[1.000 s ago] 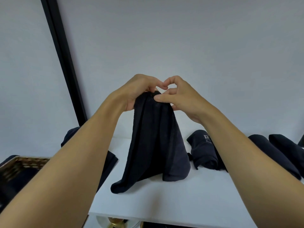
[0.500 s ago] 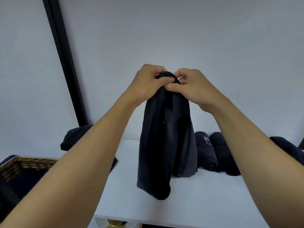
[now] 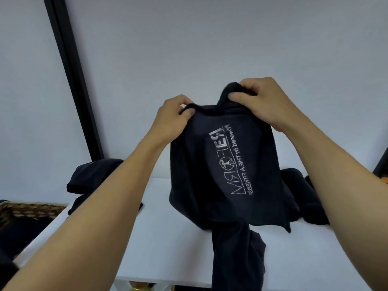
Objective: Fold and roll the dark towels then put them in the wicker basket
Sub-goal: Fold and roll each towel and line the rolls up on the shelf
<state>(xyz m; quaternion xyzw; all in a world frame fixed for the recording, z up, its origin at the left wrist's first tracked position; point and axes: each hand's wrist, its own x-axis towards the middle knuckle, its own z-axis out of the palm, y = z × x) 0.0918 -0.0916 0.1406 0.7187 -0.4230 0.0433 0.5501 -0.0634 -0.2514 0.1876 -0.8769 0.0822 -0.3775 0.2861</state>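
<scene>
I hold a dark towel (image 3: 226,185) up over the white table (image 3: 163,238), its white stitched logo facing me mirrored. My left hand (image 3: 174,116) pinches the top edge at the left. At the right, my right hand (image 3: 264,101) grips a bunched part of that edge a little higher. The towel's lower end droops onto the table and hangs over its front edge. The wicker basket (image 3: 27,208) sits low at the far left, with dark cloth inside it.
More dark towels lie on the table: a heap (image 3: 92,175) at the back left behind my left forearm and another pile (image 3: 304,198) at the right behind the held towel. A black vertical post (image 3: 71,80) runs up the white wall.
My hands have drawn apart along the top edge, spreading the bunched towel so that its logo side shows. The towel now hangs lower over the table's front edge.
</scene>
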